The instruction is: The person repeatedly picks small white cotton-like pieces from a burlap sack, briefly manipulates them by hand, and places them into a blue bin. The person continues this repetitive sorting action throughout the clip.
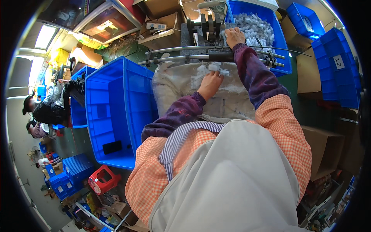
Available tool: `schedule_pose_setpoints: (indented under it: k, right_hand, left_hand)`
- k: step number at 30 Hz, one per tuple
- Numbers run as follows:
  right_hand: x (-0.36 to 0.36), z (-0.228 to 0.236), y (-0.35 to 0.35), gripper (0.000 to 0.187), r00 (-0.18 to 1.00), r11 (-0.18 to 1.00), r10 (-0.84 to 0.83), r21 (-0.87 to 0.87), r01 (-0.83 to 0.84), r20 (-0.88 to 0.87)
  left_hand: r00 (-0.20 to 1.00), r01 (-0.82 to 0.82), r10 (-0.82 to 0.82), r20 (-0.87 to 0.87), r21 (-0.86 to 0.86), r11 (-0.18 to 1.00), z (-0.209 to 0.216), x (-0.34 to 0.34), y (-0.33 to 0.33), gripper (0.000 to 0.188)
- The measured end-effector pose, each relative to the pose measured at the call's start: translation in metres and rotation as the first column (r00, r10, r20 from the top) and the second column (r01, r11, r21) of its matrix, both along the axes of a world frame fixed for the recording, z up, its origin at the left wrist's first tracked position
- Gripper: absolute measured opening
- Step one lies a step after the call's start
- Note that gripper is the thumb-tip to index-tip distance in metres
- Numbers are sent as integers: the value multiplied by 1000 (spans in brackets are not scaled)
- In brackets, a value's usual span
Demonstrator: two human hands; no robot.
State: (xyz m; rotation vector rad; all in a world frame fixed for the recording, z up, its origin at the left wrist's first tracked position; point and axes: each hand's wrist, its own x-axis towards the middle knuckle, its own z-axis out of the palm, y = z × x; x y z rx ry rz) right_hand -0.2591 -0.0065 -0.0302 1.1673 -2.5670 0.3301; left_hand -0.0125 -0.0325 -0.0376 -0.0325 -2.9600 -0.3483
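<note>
My left hand (210, 84) is over the beige cloth (174, 87) in front of me, its bent fingers closed on a small clear plastic piece (213, 67). A few similar translucent pieces lie around those fingertips on the cloth. Farther off and to the right, my right hand (234, 37) rests palm down with fingers stretched out at the right side of a dark metal machine (208, 29). What lies beneath that palm is hidden. Beside it stands a blue bin (285, 58) heaped with small clear plastic parts (255, 31).
Metal rods (177, 49) cross between my hands and the machine. A deep blue tub (104, 77) with a dark flat object (112, 147) inside stands at left. Cardboard boxes (319, 150) and a blue crate (335, 67) are at right. A red stool (103, 179) stands lower left; people sit at far left.
</note>
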Motion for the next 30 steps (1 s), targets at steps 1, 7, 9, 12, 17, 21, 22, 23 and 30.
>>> schedule_pose_setpoints:
  k: [1,7,9,12,17,21,22,23,30]
  right_hand:
    - [-2,-1,-1,17,1000,1000,-2,11,2,-15]
    - [-6,-5,-2,18,999,1000,21,-7,-21,33]
    - [-6,-1,-2,19,996,999,27,-29,-24,82]
    - [-3,12,-5,21,982,996,-66,74,54,179]
    - [-1,13,7,26,970,970,-213,147,195,118]
    - [10,10,19,29,975,982,-190,43,186,119]
    - [12,10,17,28,974,978,-207,39,204,93]
    - [14,10,14,27,973,975,-223,35,221,67]
    - [36,-2,-26,24,981,981,-188,-33,190,49]
  left_hand:
    - [1000,-18,20,-20,60,998,5,-1,2,24]
    - [962,-38,154,-227,445,895,45,-5,8,19]
    - [936,-30,198,-290,496,868,47,-5,8,19]
    - [917,-42,235,-322,508,860,45,-5,6,20]
    - [926,-62,258,-276,563,824,49,-1,5,21]
    - [914,-90,293,-281,564,821,52,4,3,23]
    - [913,-91,301,-276,582,808,57,4,3,23]
    - [911,-92,311,-271,601,794,59,5,3,24]
    - [903,-52,306,-301,631,774,59,7,4,26]
